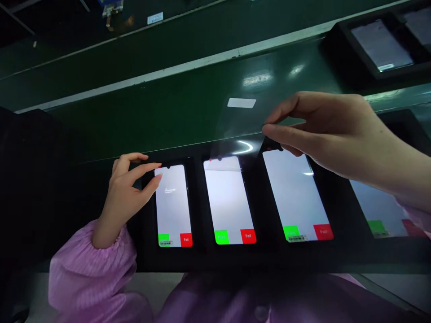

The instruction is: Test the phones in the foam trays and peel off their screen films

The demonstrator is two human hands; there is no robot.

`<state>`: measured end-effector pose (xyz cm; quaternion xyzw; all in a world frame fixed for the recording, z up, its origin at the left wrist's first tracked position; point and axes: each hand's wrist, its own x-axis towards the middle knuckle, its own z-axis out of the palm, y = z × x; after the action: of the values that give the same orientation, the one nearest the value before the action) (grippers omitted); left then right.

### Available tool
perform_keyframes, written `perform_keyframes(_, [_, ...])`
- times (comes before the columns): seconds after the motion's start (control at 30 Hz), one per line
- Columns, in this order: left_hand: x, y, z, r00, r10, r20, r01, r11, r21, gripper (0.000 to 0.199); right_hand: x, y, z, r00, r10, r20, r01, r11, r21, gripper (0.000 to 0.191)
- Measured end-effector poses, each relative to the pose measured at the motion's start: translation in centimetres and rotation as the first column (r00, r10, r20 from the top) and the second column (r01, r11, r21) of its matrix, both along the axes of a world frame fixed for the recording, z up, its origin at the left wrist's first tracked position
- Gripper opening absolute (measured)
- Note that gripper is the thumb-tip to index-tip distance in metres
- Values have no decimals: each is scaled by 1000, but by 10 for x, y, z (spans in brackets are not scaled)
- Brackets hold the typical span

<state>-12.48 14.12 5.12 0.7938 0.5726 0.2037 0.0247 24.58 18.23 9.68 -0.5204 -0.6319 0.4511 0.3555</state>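
My right hand [323,128] is closed in a pinch at the corner of a thin clear film [244,146]. The film shows by its glare above the top of the middle phone [229,202], and its full outline is hard to make out. My left hand [129,188] is at the upper left corner of the left phone [171,206], thumb and forefinger a little apart, with a small red spot by the fingertip. The third phone [296,193] lies under my right hand. These phones have lit white screens with green and red boxes at the bottom.
Another lit phone [373,211] lies partly under my right forearm. A white label [241,103] is on the green bench [168,112]. At the back right, a black tray [367,67] holds more phones. A pale rail [188,67] crosses behind.
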Motion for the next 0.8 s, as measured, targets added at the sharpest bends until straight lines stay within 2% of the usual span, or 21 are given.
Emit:
perform_keyframes(0.1, [5, 0, 1, 1000, 20, 23, -21, 998, 53, 8, -3, -6, 0, 1000, 17, 14, -18, 999, 48, 10])
perform_keyframes(0.2, [10, -8, 7, 997, -18, 80, 11, 997, 79, 7, -5, -14, -2, 997, 72, 21, -74, 995, 70, 14])
perform_keyframes(0.3, [15, -31, 21, 981, -39, 190, 38, 999, 9, 4, -8, -24, -2, 991, 113, 73, -121, 986, 115, 10])
perform_keyframes(0.43, [16, -76, 44, 974, 40, 221, -15, 993, -116, 8, -12, -38, -2, 978, 125, 168, -159, 964, 211, 9])
perform_keyframes(0.53, [13, -106, 54, 964, -59, 259, 94, 988, -125, 11, -15, -44, -2, 966, 136, 219, -190, 951, 245, 8])
perform_keyframes(0.67, [5, -137, 55, 943, -186, 275, 237, 957, -165, 20, -16, -49, -4, 949, 165, 267, -234, 940, 249, 9])
perform_keyframes(0.73, [3, -152, 53, 936, -257, 240, 305, 933, -192, 25, -16, -57, -8, 923, 248, 294, -321, 918, 233, 7])
perform_keyframes(0.8, [3, -164, 51, 907, -350, 235, 403, 883, -239, 29, -14, -71, -17, 845, 391, 364, -473, 864, 171, 12])
